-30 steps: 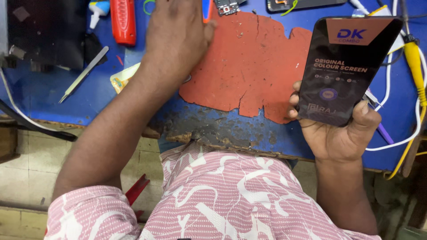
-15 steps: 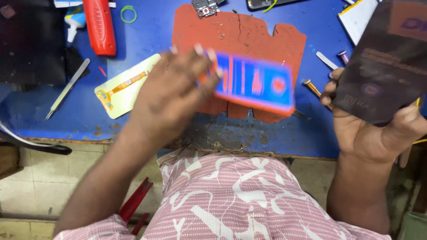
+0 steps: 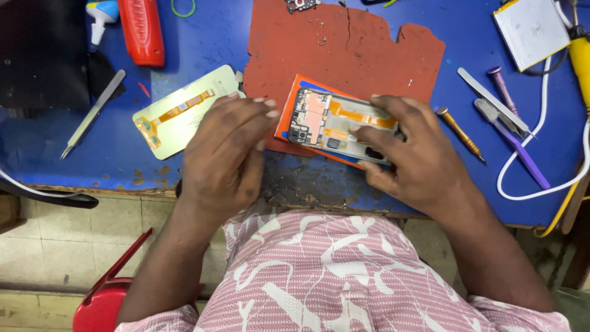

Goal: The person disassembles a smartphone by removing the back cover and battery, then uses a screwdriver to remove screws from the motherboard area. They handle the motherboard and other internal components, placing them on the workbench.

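Opened phone (image 3: 341, 126), internals up, lies on an orange-blue box (image 3: 294, 106) at the near edge of the red mat (image 3: 344, 49). Right hand (image 3: 418, 157) at 3 o'clock: fingers (image 3: 393, 107) curled over the phone's end, gripping it. Left hand (image 3: 230, 154) at 9 o'clock: fingers (image 3: 261, 114) loosely spread, tips at the box edge, holding nothing. Flex panel (image 3: 178, 114) lies beyond at 9 o'clock; tweezers (image 3: 491, 98) and screwdriver (image 3: 461, 132) at 3 o'clock on the blue tabletop (image 3: 479, 37).
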